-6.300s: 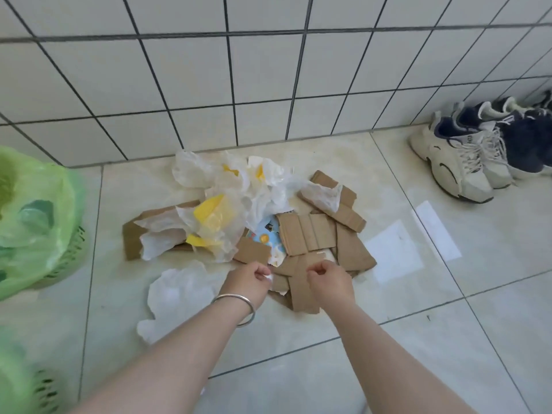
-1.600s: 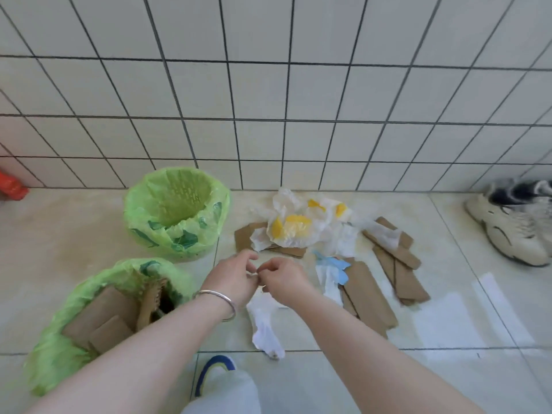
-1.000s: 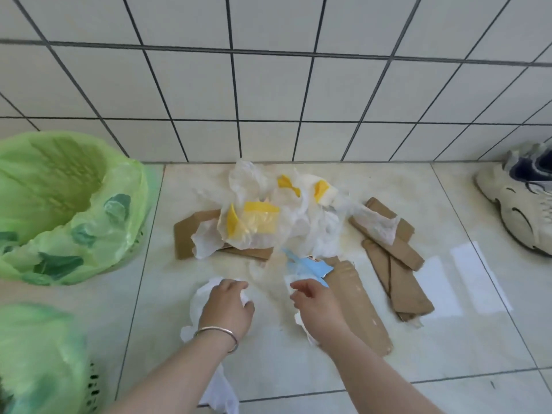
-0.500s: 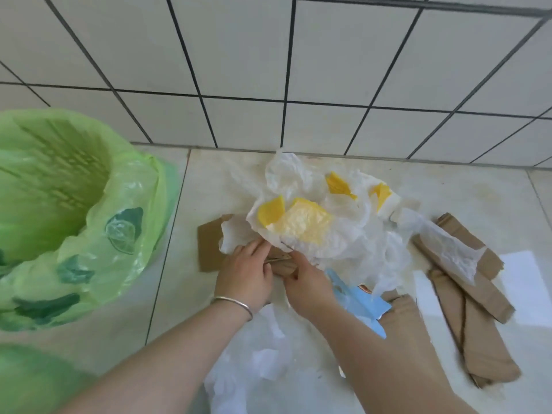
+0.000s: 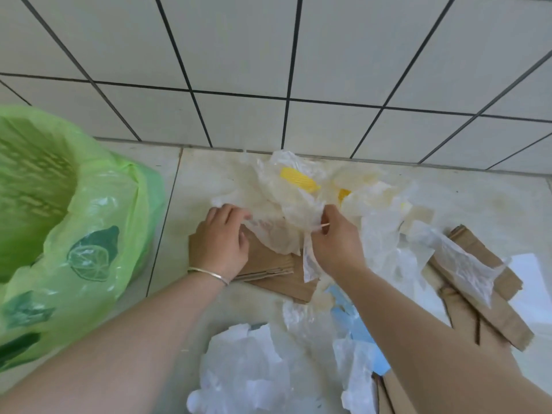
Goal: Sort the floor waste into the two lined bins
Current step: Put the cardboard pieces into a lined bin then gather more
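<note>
both hands sit on the waste pile on the floor, close to the wall edge. the crumpled plastic wrap point(image 5: 280, 201), white with yellow patches, lies just beyond both hands toward the wall and spreads wide along it, so its long run goes across, from left to right. under its near edge sits a flat cardboard piece point(image 5: 268, 264), long axis also across, one end under the left hand point(image 5: 222, 243) and the other reaching toward the right wrist.

left grip: fingers curled at the wrap's left edge, palm resting on the cardboard. it looks like it pinches the film, but the fingertips are half hidden under the film. right hand point(image 5: 337, 237): fingers closed in a pinch on the wrap's near fold, with a thin white strip point(image 5: 307, 261) hanging down from the pinch. a thin pale stick-like bit pokes out at the fingertips, too small to tell what it is.

the green-lined bin point(image 5: 59, 222) stands at the floor's left side, near the left hand and well apart from the right, so the left arm is nearer for a drop. judgement: the wrap needs lifting clear of the cardboard, then carrying left to a bin. only one bin is plainly in view.

more waste lies nearer the person: white plastic film point(image 5: 245, 369), a blue scrap point(image 5: 355, 324), and brown cardboard strips point(image 5: 484, 294) at the right.
</note>
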A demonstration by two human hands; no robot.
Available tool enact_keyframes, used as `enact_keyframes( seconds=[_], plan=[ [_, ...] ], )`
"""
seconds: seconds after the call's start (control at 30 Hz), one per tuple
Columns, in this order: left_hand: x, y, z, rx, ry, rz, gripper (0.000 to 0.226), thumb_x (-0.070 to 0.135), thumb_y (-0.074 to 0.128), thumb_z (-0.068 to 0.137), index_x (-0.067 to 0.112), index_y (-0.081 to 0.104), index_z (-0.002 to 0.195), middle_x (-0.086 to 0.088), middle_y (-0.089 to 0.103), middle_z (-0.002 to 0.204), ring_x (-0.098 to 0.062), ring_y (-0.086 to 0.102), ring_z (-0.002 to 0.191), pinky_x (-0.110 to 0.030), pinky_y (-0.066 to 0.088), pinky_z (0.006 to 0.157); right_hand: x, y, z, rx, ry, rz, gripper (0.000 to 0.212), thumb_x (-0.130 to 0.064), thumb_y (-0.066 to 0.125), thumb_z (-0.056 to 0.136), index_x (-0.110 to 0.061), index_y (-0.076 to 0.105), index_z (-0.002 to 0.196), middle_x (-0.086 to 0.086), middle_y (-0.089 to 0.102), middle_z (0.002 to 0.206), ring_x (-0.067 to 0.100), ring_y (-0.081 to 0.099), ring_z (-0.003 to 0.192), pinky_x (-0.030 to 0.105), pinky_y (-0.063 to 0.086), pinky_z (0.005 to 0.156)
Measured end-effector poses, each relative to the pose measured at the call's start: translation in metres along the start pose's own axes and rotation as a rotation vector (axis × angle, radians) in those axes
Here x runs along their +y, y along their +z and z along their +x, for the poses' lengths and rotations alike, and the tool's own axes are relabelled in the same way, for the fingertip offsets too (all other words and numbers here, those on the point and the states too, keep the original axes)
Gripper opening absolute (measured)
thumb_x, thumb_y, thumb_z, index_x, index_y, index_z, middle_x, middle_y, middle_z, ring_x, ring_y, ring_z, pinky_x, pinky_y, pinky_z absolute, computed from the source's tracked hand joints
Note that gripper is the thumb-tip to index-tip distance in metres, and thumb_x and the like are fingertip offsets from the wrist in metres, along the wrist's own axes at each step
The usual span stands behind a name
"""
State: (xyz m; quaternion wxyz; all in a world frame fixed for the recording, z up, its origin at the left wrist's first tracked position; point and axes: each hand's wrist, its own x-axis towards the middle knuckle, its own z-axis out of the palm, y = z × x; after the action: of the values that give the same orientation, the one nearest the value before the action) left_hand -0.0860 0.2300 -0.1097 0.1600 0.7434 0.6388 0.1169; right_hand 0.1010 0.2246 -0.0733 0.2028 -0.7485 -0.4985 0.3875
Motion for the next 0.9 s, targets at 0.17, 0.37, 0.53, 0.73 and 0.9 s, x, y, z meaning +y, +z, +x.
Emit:
enact_keyframes(
  seconds=[0.17,0.37,0.53,0.73,0.9],
  plan=[
    [-0.011,0.010,-0.011,-0.123,0.140,0.087,0.028,0.022,0.050,0.069,0.021,0.072,0.086,0.001,0.070,0.090,-0.026,0.065,0.086,-0.031,0.054,0.073,0.005,0.031,-0.011,-0.157,0.125,-0.230,0.018,-0.011,0.052,0.086,0.002,0.062,0.094,0.007,0.056,0.071,0.025,0.057,0.077,0.026,0.042,0.059],
    [-0.013,0.010,-0.002,-0.330,-0.033,0.202,0.073,0.052,0.065,0.074,0.031,0.036,0.138,0.004,0.031,0.146,-0.023,0.033,0.132,-0.036,0.032,0.107,0.031,0.038,-0.010,-0.194,-0.026,-0.641,0.054,-0.022,0.058,0.086,-0.018,0.036,0.135,0.002,0.034,0.138,0.023,0.034,0.127,0.030,0.037,0.102],
    [-0.015,0.008,0.013,-0.376,-0.159,0.126,0.057,0.056,0.067,0.072,0.040,0.047,0.122,-0.001,0.019,0.151,-0.029,0.023,0.138,-0.039,0.028,0.112,0.040,0.033,-0.012,-0.178,0.026,-0.703,0.066,-0.037,0.067,0.081,-0.019,0.033,0.134,0.004,0.035,0.131,0.023,0.037,0.122,0.030,0.038,0.101],
    [-0.017,0.003,0.023,-0.412,-0.219,0.226,0.087,0.060,0.069,0.063,0.027,0.031,0.135,-0.004,0.032,0.141,-0.029,0.032,0.125,-0.038,0.037,0.100,0.043,0.031,-0.017,-0.262,0.144,-0.669,0.053,-0.046,0.066,0.079,-0.017,0.053,0.121,0.005,0.044,0.123,0.023,0.040,0.120,0.029,0.039,0.099],
    [-0.011,-0.001,0.023,-0.402,-0.267,0.326,0.068,0.057,0.062,0.072,0.018,0.044,0.125,-0.008,0.047,0.129,-0.031,0.039,0.120,-0.036,0.037,0.096,0.049,0.027,-0.026,-0.258,0.242,-0.262,0.020,-0.029,0.061,0.086,-0.015,0.053,0.098,0.006,0.057,0.100,0.025,0.058,0.093,0.033,0.051,0.078]
  ],
)
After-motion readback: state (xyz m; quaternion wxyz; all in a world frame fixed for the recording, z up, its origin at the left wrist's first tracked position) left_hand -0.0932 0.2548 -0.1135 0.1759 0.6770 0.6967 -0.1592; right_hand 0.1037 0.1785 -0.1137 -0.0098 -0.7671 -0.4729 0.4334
